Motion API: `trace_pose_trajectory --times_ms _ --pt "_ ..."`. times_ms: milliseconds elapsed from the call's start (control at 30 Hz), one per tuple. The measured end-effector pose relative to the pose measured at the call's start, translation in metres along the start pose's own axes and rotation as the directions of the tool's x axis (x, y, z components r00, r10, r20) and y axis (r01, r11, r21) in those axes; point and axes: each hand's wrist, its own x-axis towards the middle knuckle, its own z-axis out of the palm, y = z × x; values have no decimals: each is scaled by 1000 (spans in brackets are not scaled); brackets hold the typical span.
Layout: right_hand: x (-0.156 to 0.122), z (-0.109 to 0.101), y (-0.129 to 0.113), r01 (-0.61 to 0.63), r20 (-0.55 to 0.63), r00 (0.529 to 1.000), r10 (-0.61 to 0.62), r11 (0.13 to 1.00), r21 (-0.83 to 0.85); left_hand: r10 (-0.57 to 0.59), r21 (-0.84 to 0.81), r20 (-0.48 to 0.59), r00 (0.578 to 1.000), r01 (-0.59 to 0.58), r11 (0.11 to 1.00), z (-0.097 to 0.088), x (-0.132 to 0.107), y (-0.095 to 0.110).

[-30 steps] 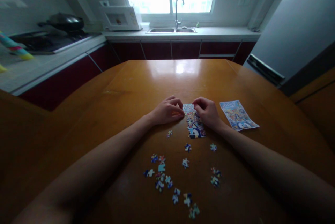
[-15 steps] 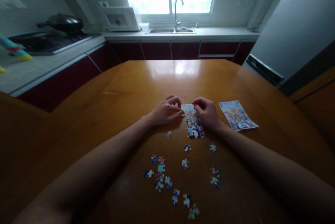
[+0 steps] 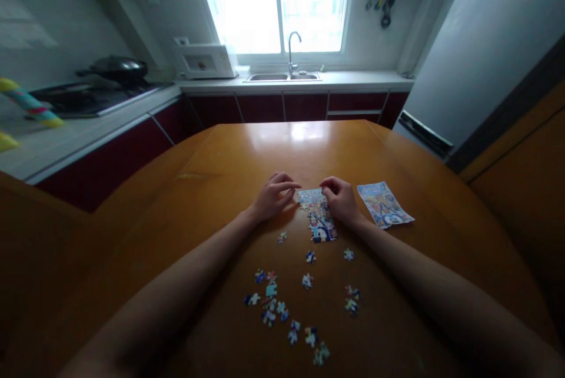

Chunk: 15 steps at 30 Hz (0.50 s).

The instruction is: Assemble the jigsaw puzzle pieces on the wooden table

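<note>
A partly assembled jigsaw puzzle (image 3: 321, 213) lies on the wooden table between my hands, its left edge uneven. My left hand (image 3: 274, 196) is beside its upper left corner, fingers stretched out and apart, holding nothing I can see. Just below those fingertips, a puzzle piece (image 3: 303, 206) sits at the puzzle's left edge. My right hand (image 3: 341, 199) rests over the upper right edge, its fingers curled and closed at the corner and covering part of the puzzle. One loose piece (image 3: 282, 238) lies below my left hand.
A printed picture sheet (image 3: 385, 205) lies right of my right hand. Several loose pieces (image 3: 271, 289) are scattered on the near table (image 3: 212, 319), with a small group (image 3: 352, 300) at the right. Beyond the table stand a sink (image 3: 269, 78), a microwave (image 3: 207, 62) and a fridge (image 3: 459, 72).
My left fingers have moved off the piece at the puzzle's left edge, up towards the upper left corner, and stretched out. My right hand stays at the upper right. The view has tilted upward.
</note>
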Motion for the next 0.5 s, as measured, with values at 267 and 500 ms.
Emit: trace_pose_trajectory --times_ms 267,500 --pt "2 0 -1 -84 -122 987 104 984 156 -307 -57 -49 950 304 951 2 2 -2" --pt "-4 -6 -3 -124 -144 977 160 965 231 -489 -146 -80 869 475 868 2 -8 8"
